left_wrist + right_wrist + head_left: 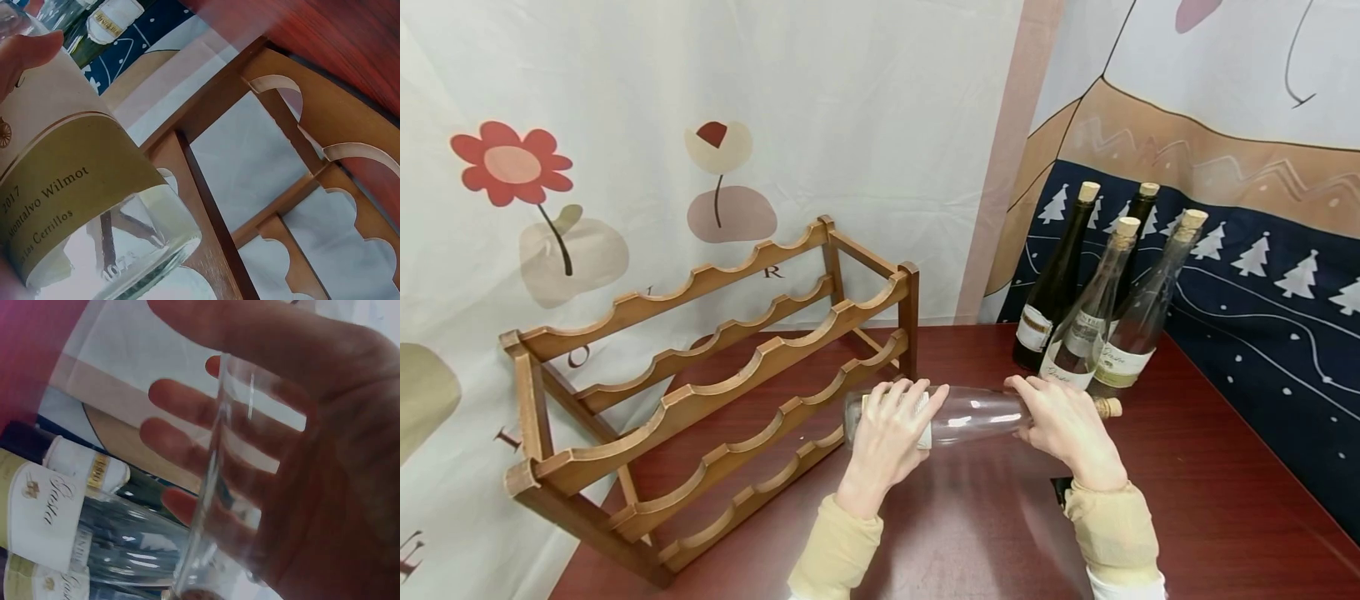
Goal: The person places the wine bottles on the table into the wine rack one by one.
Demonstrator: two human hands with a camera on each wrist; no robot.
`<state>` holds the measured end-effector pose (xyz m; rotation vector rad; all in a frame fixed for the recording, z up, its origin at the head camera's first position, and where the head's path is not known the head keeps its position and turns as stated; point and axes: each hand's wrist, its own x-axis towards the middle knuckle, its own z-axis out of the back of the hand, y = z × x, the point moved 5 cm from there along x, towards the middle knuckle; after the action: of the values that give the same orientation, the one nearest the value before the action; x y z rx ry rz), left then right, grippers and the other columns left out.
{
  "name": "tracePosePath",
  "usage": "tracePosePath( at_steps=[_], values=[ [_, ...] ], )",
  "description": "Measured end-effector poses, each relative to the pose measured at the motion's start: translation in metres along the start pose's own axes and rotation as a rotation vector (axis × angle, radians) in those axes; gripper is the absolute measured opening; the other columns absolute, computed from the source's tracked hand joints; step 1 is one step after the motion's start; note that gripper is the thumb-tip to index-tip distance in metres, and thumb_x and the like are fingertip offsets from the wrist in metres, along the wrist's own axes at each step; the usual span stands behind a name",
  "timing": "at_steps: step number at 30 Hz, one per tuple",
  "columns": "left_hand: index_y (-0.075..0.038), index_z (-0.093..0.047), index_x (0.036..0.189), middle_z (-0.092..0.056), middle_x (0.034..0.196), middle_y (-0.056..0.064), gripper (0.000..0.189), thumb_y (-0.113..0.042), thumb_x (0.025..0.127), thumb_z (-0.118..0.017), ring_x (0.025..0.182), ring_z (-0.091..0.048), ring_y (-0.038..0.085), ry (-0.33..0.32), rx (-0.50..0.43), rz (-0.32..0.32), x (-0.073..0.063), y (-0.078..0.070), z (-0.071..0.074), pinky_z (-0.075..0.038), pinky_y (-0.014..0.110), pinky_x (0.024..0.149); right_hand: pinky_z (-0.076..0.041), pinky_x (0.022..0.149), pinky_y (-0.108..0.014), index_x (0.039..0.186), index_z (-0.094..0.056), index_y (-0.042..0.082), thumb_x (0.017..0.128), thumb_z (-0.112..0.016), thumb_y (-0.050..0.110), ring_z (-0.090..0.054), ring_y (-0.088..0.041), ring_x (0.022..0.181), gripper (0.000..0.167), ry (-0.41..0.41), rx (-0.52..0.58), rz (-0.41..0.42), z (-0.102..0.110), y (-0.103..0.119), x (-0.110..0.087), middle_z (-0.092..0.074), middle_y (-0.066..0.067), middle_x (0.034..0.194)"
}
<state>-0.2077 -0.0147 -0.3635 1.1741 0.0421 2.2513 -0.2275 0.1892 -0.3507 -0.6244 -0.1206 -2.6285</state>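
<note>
A clear glass wine bottle (pixel 973 417) lies sideways between both hands over the table, its base to the left and its corked neck to the right. My left hand (pixel 891 429) grips the body near the base, across the label. In the left wrist view the thumb (pixel 34 53) lies on the bottle's side, above a gold and white label (pixel 81 169). Around the neck end curls my right hand (pixel 1067 425), with the cork (pixel 1108 407) poking out beyond it. The right wrist view shows its fingers (pixel 181 403) through and behind the clear neck (pixel 215 462).
A two-tier wooden wine rack (pixel 775 354) with scalloped rails stands at the left, its right front corner close to the bottle's base. Several corked bottles (pixel 1060 300), dark and clear, stand upright at the back right. Printed curtains (pixel 880 125) hang behind the dark red table (pixel 985 533).
</note>
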Motion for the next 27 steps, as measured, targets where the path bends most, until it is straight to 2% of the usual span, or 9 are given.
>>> tracePosePath(
  at_steps=[3,7,10,14,16,18,21,25,27],
  values=[
    [-0.027,-0.058,0.122,-0.065,0.112,-0.004,0.087,-0.041,0.041,-0.089,0.099,-0.06,0.017,0.012,0.013,-0.013,0.0,-0.001,-0.001,-0.047,0.033,0.087,-0.043,0.048,-0.04,0.086,-0.058,0.019,0.054,-0.078,0.013,-0.061,-0.024,0.064,0.038,0.047,0.016,-0.019,-0.003,-0.003,0.0,-0.064,0.002,0.072],
    [-0.027,-0.058,0.122,-0.065,0.111,-0.004,0.086,-0.038,0.042,-0.087,0.099,-0.061,0.017,0.015,0.005,-0.015,-0.001,-0.003,-0.002,-0.047,0.032,0.087,-0.033,0.041,-0.034,0.069,-0.05,0.021,0.053,-0.071,0.011,-0.053,-0.02,0.052,0.029,0.073,0.022,-0.013,-0.006,-0.007,0.0,-0.051,0.008,0.056],
    [-0.026,-0.058,0.122,-0.066,0.111,-0.003,0.084,-0.036,0.043,-0.087,0.099,-0.061,0.017,0.02,-0.019,-0.006,-0.001,-0.004,-0.004,-0.047,0.033,0.088,-0.032,0.041,-0.033,0.068,-0.05,0.023,0.053,-0.071,0.012,-0.052,-0.016,0.051,0.028,0.085,0.028,-0.002,-0.007,-0.01,0.0,-0.049,0.01,0.053],
    [-0.024,-0.057,0.125,-0.065,0.115,-0.003,0.09,-0.044,0.044,-0.091,0.105,-0.061,0.017,0.062,-0.076,0.011,0.0,-0.003,-0.006,-0.046,0.037,0.096,-0.033,0.043,-0.032,0.067,-0.05,0.024,0.054,-0.072,0.013,-0.051,-0.012,0.052,0.028,0.107,0.062,0.004,-0.008,-0.014,0.0,-0.048,0.011,0.053],
    [-0.024,-0.057,0.127,-0.064,0.12,-0.002,0.09,-0.05,0.047,-0.089,0.11,-0.059,0.017,0.085,-0.126,0.022,0.001,-0.001,-0.005,-0.043,0.04,0.101,-0.033,0.044,-0.031,0.068,-0.051,0.024,0.055,-0.072,0.013,-0.05,-0.01,0.052,0.027,0.115,0.077,0.0,-0.008,-0.016,0.0,-0.047,0.012,0.053],
    [-0.022,-0.057,0.127,-0.064,0.122,-0.001,0.085,-0.053,0.053,-0.086,0.115,-0.058,0.018,0.07,-0.173,0.037,0.002,0.003,0.0,-0.041,0.043,0.105,-0.033,0.044,-0.03,0.068,-0.052,0.023,0.055,-0.071,0.012,-0.049,-0.009,0.051,0.026,0.119,0.084,-0.012,-0.009,-0.019,-0.002,-0.046,0.013,0.053],
    [-0.016,-0.062,0.121,-0.066,0.119,0.004,0.061,-0.043,0.069,-0.078,0.114,-0.06,0.022,-0.057,-0.206,0.102,0.004,0.019,0.017,-0.039,0.046,0.107,-0.032,0.045,-0.029,0.069,-0.053,0.023,0.056,-0.071,0.011,-0.048,-0.008,0.052,0.025,0.122,0.085,-0.038,-0.009,-0.024,-0.004,-0.044,0.014,0.053],
    [-0.006,-0.067,0.107,-0.07,0.107,0.011,0.029,-0.023,0.084,-0.066,0.105,-0.064,0.028,-0.338,-0.127,0.228,0.003,0.048,0.052,-0.043,0.048,0.102,-0.031,0.045,-0.03,0.068,-0.051,0.021,0.057,-0.069,0.01,-0.049,-0.012,0.053,0.024,0.117,0.066,-0.068,-0.009,-0.031,-0.007,-0.043,0.012,0.052],
    [-0.004,-0.068,0.104,-0.07,0.105,0.012,0.022,-0.017,0.088,-0.061,0.103,-0.064,0.029,-0.448,-0.071,0.292,0.0,0.06,0.07,-0.045,0.049,0.098,-0.031,0.044,-0.031,0.067,-0.051,0.02,0.057,-0.07,0.01,-0.05,-0.015,0.052,0.024,0.113,0.053,-0.077,-0.009,-0.034,-0.008,-0.043,0.01,0.052]
  ],
)
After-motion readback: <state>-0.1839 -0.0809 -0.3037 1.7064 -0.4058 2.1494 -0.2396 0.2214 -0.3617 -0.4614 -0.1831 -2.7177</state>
